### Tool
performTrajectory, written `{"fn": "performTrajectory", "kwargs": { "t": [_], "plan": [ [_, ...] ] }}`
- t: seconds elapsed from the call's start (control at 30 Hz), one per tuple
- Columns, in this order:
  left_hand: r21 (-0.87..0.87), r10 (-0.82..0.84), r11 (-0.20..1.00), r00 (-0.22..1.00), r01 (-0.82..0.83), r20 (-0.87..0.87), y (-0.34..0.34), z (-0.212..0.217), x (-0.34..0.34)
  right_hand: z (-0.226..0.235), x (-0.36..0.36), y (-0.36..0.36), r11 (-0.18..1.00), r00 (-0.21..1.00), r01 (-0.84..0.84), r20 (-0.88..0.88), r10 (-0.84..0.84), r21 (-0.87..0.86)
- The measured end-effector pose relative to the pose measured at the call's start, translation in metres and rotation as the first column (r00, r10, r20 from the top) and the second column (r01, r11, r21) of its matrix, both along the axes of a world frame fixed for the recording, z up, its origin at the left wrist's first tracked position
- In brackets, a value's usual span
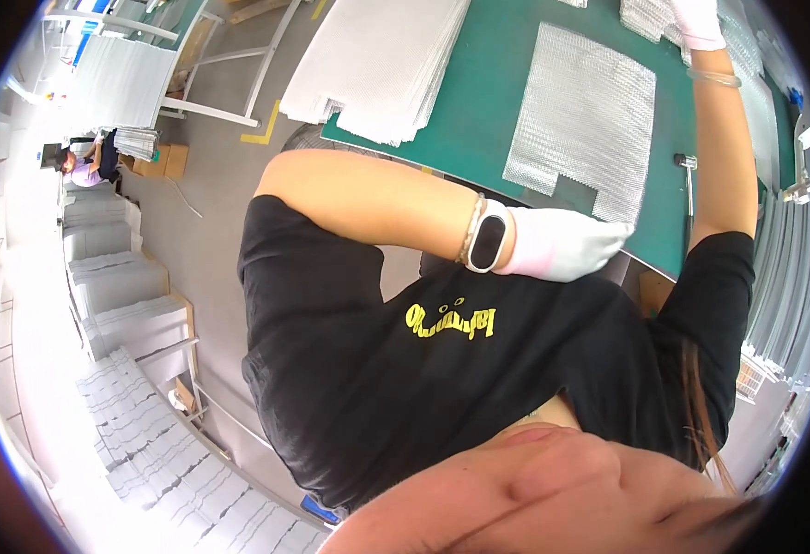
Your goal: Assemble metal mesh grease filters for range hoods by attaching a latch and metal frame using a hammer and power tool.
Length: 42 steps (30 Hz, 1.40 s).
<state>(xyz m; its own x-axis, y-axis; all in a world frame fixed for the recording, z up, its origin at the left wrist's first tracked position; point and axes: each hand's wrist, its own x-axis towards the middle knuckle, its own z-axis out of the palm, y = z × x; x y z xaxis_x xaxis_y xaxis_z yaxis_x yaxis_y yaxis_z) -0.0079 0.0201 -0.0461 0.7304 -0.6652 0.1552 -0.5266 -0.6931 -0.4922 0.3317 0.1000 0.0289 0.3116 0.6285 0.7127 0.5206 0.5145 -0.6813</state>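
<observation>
A silvery, translucent sheet (590, 111) with a bubble-like grid texture lies on the green tabletop (488, 83), with a cut-out notch at its near end. My left hand (567, 245), in a white glove, is at the table's near edge. Its fingers are pressed together and the tips meet the sheet's near right corner; what they grip is hidden. My right arm stretches to the far right, where my gloved right hand (698, 23) is beside a pile of similar textured sheets (647, 17). The frame's upper edge cuts off its fingers.
A stack of white sheets (377, 69) overhangs the table's left side. A small dark-headed tool (685, 161) lies near the right edge. Tall sheet stacks (779, 286) stand at right, more stacks (114, 268) at left. A person (91, 166) is at far left near cartons (169, 162).
</observation>
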Motion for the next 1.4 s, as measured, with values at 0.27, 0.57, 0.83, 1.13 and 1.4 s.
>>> {"fn": "performTrajectory", "kwargs": {
  "t": [0.27, 0.57, 0.83, 1.13, 1.4],
  "plan": [
    [0.184, -0.038, 0.982, 0.999, 0.033, 0.025, -0.02, -0.012, 0.003, 0.018, -0.04, -0.038, 0.996, 0.995, 0.045, 0.085, -0.051, 0.071],
    [-0.347, 0.143, 0.849, 0.807, -0.397, -0.573, 0.019, 0.005, 0.019, -0.028, -0.071, -0.113, 0.996, 0.941, 0.087, -0.327, -0.083, -0.004],
    [-0.266, -0.158, -0.947, 0.981, -0.183, -0.115, 0.088, -0.077, -0.035, -0.158, -0.143, -0.249, 0.957, 0.831, 0.075, -0.513, -0.216, -0.28],
    [-0.759, 0.584, -0.253, 0.531, -0.6, -0.614, 0.057, -0.09, 0.0, -0.158, -0.175, -0.247, 0.552, 0.77, 0.379, -0.078, -0.633, -0.743],
    [-0.615, 0.641, -0.143, 0.4, -0.776, -0.655, 0.067, -0.098, 0.02, -0.19, -0.165, -0.239, 0.551, 0.702, 0.711, 0.384, -0.6, -0.437]
  ]
}}
